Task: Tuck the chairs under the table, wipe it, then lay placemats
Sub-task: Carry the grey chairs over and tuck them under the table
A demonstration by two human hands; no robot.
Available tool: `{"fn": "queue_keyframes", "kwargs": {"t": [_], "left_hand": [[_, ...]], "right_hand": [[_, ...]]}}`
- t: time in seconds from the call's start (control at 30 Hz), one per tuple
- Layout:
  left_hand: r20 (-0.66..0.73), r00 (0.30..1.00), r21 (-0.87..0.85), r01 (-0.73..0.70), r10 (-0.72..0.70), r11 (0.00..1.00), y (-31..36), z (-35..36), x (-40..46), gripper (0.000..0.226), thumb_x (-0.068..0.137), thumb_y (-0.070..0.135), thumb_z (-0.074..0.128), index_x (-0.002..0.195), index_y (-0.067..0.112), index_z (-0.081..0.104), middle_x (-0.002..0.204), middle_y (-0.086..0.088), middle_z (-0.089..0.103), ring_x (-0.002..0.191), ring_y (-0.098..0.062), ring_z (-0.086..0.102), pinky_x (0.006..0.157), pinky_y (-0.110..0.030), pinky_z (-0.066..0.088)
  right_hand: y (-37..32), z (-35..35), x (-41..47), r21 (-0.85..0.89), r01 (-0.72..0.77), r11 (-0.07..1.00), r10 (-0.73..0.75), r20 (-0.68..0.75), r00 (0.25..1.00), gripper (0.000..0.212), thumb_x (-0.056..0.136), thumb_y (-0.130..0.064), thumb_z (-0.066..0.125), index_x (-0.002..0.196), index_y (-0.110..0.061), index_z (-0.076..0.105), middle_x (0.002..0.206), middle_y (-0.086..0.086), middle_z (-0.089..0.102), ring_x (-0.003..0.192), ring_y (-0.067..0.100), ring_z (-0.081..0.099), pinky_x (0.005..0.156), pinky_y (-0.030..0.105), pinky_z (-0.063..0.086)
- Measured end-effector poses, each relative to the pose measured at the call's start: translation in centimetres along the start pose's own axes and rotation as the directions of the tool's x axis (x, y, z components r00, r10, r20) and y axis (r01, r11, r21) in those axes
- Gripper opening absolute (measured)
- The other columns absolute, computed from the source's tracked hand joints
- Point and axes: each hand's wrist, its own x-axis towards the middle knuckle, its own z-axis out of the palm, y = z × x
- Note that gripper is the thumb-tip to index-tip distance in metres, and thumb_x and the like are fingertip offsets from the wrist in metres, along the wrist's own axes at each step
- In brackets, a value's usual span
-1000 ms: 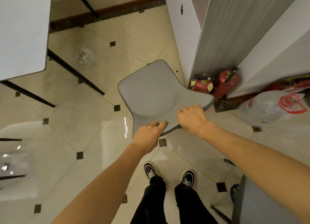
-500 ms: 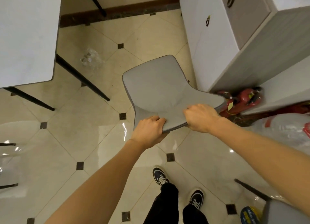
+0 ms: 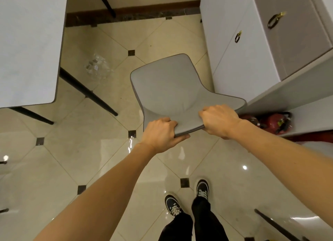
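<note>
The grey chair (image 3: 173, 89) is gripped by its backrest top, left hand (image 3: 160, 134) and right hand (image 3: 219, 120) with fingers curled over the edge, and it sits well apart from the counter (image 3: 28, 46), just beside the white cabinet (image 3: 239, 64). Easy way for this to go wrong: the cabinet gets scraped on the swing, or a counter leg (image 3: 88, 93) gets clipped. That plastic wrapper (image 3: 96, 66) on the floor could also get dragged under.

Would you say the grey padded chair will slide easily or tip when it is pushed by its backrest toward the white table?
The grey padded chair probably slides easily, since the glossy tiled floor looks slick. Both hands, left hand and right hand, grip the top edge, so a high push might tip it. Its shell looks stiff.
</note>
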Motion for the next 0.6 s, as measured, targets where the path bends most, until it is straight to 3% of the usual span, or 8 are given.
{"fn": "queue_keyframes", "kwargs": {"t": [0.13,0.3,0.6], "left_hand": [[-0.018,1.0,-0.02,0.001,-0.002,1.0,-1.7,-0.5,2.9,0.073,0.08,0.09,0.022,0.086,0.028,0.062,0.075,0.008,0.052,0.063,-0.014,0.051,0.056,-0.033,0.049],[-0.022,0.998,-0.018,0.065,-0.065,0.998,-4.2,-2.1,7.3,0.077,0.076,0.092,0.018,0.085,0.03,0.062,0.075,0.008,0.053,0.062,-0.014,0.052,0.058,-0.035,0.051],[-0.06,0.99,0.046,0.132,-0.129,0.99,-9.0,-5.3,16.8,0.07,0.079,0.087,0.025,0.084,0.03,0.065,0.075,0.007,0.057,0.061,-0.015,0.054,0.054,-0.031,0.047]], "right_hand": [[1.7,-1.2,3.0,-0.105,0.068,0.992,-0.072,-0.032,0.997,0.023,0.09,-0.037,0.052,0.096,-0.017,0.061,0.099,0.005,0.064,0.087,0.028,0.061,0.076,0.036,0.04],[4.3,-3.5,8.0,-0.069,0.071,0.995,-0.074,-0.034,0.997,0.025,0.09,-0.039,0.052,0.097,-0.017,0.061,0.1,0.004,0.064,0.09,0.029,0.063,0.065,0.035,0.039],[10.1,-8.3,17.7,-0.053,0.118,0.992,-0.12,-0.033,0.992,0.022,0.09,-0.036,0.052,0.099,-0.018,0.061,0.105,0.006,0.065,0.095,0.03,0.063,0.069,0.037,0.043]]}}
